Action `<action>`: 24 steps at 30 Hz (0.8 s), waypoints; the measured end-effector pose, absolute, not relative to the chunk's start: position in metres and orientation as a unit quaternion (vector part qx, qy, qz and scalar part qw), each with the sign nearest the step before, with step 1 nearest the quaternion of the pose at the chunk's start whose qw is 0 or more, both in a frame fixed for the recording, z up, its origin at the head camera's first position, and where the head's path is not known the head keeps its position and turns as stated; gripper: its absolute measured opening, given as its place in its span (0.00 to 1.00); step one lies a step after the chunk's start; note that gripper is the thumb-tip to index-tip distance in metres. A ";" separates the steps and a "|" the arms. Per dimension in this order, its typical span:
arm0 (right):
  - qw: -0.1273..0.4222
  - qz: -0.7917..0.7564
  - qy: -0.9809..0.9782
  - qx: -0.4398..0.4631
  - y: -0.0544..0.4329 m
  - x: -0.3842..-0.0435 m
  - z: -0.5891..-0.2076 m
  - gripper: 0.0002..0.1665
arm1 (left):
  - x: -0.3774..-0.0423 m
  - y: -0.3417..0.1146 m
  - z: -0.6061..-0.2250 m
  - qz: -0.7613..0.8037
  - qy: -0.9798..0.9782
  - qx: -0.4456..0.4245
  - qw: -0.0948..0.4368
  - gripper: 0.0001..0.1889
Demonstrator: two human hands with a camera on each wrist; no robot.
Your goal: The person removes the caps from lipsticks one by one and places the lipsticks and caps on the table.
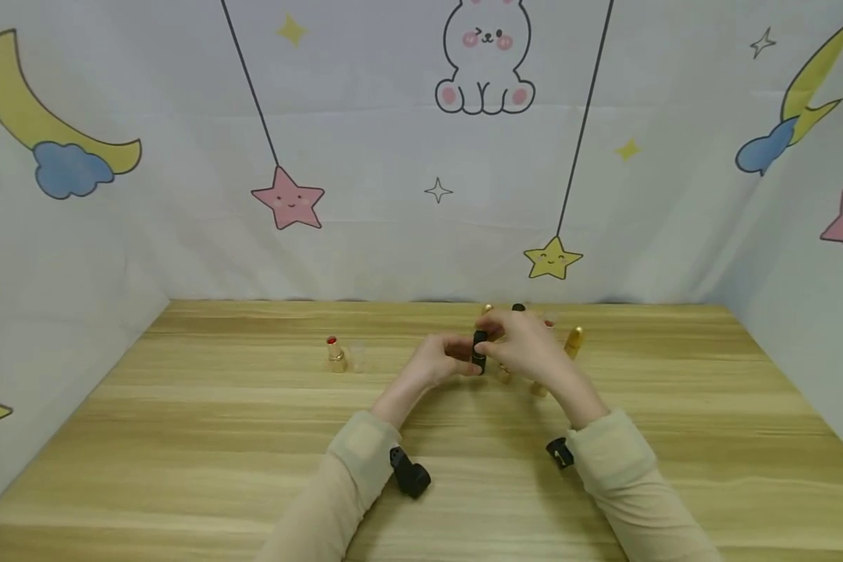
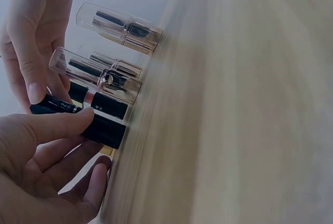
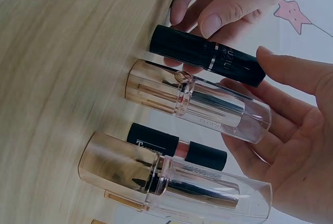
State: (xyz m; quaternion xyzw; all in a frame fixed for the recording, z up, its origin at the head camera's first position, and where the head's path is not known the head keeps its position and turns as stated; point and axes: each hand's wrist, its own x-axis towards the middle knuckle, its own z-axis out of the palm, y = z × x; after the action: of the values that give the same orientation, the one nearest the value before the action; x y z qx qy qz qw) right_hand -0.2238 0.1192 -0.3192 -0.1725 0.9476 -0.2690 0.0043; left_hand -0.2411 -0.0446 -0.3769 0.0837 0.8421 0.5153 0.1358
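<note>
A black lipstick tube [image 1: 479, 353] with a thin silver band stands upright between both hands. My left hand [image 1: 437, 361] holds its lower part, the thumb on one side and fingers behind, as the right wrist view shows. At the top end, the thumb and fingertips of my right hand [image 1: 527, 343] pinch the cap. Close beside the tube stand a lipstick with a clear cap and gold base [image 3: 156, 96], a larger clear-capped one [image 3: 119, 169] and a black tube with a pink middle [image 3: 182, 149]. In the head view my right hand partly hides these.
Left on the wooden table [image 1: 253, 453] stands an uncapped red lipstick [image 1: 336, 357], with a clear cap [image 1: 357, 357] beside it. A gold tube [image 1: 574, 342] is right of my right hand. A printed white curtain [image 1: 379, 156] closes off the back.
</note>
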 end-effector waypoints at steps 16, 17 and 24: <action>0.002 -0.270 0.947 -0.175 0.118 -0.223 -0.320 0.17 | -0.242 -0.038 -0.378 0.500 0.855 0.068 0.121 0.16; 0.002 -0.270 0.947 -0.174 0.118 -0.223 -0.320 0.17 | -0.242 -0.038 -0.378 0.499 0.855 0.068 0.120 0.16; 0.004 -0.269 0.947 -0.174 0.118 -0.223 -0.320 0.16 | -0.242 -0.038 -0.378 0.498 0.856 0.068 0.120 0.16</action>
State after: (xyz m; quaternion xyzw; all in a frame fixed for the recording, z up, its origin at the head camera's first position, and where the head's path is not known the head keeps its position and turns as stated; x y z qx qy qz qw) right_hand -0.2232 0.1185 -0.3196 -0.1738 0.9473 -0.2689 0.0042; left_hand -0.2422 -0.0378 -0.3784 0.0683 0.8561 0.4980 0.1199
